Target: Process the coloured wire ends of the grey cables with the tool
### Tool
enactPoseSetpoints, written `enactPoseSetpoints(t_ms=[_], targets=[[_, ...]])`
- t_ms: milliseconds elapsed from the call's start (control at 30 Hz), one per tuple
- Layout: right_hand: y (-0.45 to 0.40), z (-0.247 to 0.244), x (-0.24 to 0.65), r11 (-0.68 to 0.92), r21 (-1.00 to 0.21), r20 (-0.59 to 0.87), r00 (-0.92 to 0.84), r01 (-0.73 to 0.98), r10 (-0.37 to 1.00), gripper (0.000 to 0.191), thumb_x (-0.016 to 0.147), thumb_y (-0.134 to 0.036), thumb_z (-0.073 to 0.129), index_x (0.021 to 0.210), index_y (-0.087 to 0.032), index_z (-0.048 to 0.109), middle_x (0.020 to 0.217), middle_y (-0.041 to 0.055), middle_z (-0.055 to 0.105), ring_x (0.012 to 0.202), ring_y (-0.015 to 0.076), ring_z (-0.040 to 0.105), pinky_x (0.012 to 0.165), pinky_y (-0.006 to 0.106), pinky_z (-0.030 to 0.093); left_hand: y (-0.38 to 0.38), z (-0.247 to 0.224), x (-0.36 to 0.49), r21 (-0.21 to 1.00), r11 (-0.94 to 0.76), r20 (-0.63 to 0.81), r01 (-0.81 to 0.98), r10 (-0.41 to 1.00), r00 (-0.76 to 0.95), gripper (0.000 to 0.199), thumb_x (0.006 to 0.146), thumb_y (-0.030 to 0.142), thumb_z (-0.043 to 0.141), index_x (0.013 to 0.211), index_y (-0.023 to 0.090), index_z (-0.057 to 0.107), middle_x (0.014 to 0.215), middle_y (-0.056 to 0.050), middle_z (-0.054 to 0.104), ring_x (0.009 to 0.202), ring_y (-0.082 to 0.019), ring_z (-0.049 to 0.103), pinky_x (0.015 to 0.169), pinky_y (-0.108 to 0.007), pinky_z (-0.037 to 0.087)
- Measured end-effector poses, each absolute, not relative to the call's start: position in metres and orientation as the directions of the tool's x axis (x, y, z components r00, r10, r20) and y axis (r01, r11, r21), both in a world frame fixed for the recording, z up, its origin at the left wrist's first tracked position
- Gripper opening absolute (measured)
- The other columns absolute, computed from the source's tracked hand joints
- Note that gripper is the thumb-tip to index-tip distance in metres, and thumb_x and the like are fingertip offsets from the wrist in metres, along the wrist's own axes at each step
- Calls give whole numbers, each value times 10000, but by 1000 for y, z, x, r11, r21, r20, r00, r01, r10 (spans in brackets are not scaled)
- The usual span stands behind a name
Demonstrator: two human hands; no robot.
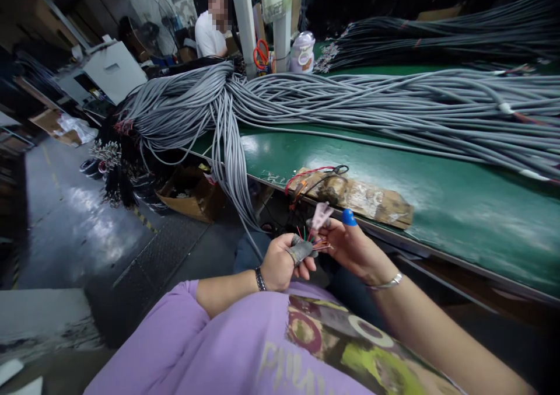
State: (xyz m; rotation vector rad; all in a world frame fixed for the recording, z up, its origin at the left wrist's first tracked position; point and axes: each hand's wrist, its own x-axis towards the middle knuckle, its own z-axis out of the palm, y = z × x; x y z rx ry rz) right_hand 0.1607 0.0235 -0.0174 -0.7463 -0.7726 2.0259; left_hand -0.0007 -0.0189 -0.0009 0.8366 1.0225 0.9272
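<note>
Just below the middle of the frame, the left hand [280, 264] is pinching wires [322, 245]. The right hand [352, 249] is sitting beside them; I cannot tell if it is gripping any. Thin wires could be bending or slipping if either hand is tugging hard.

My green bench [459, 199] is loaded: grey cables [371, 103] sprawled lengthwise (a thick bunch droops over the near edge), plus a scruffy taped board [387, 205] lying along that edge.

Fan [151, 26] near pale cabinet [118, 75]. Orange scissors [261, 54] between white posts [244, 24]. Lilac container [302, 52] alongside.
</note>
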Motion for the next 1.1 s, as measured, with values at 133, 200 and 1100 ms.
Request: enactPoseSetpoints(t_ms=[133, 200, 1100], targets=[[20, -10, 179, -526, -808, -309, -571, -264, 761, 547, 612, -677, 732, 826, -174, 712, 797, 73, 687, 701, 184, 622, 656, 314, 501, -21, -2, -7, 936, 332, -292, -116, 917, 270, 395, 718, 514, 667, 673, 149, 522, 561, -5, 616, 365, -63, 498, 358, -168, 297], [20, -5, 181, -504, -849, -343, -558, -160, 755, 471, 611, -583, 790, 804, -164, 696, 766, 60, 681, 676, 167, 604, 648, 301, 483, -22, -2, -7, 946, 317, -286, -71, 915, 286, 400, 693, 520, 681, 684, 153, 524, 567, -4, 614, 379, -73, 511, 367, -175, 318], [10, 2, 181, -182, -972, -235, -535, 151, 811, 435, 662, -567, 732, 678, -158, 586, 627, -11, 572, 589, 118, 484, 566, 260, 401, -17, -15, -7, 910, 395, -405, 123, 790, 461, 432, 639, 528, 716, 716, 132, 561, 620, -34, 641, 476, -106, 591, 443, -196, 434]])
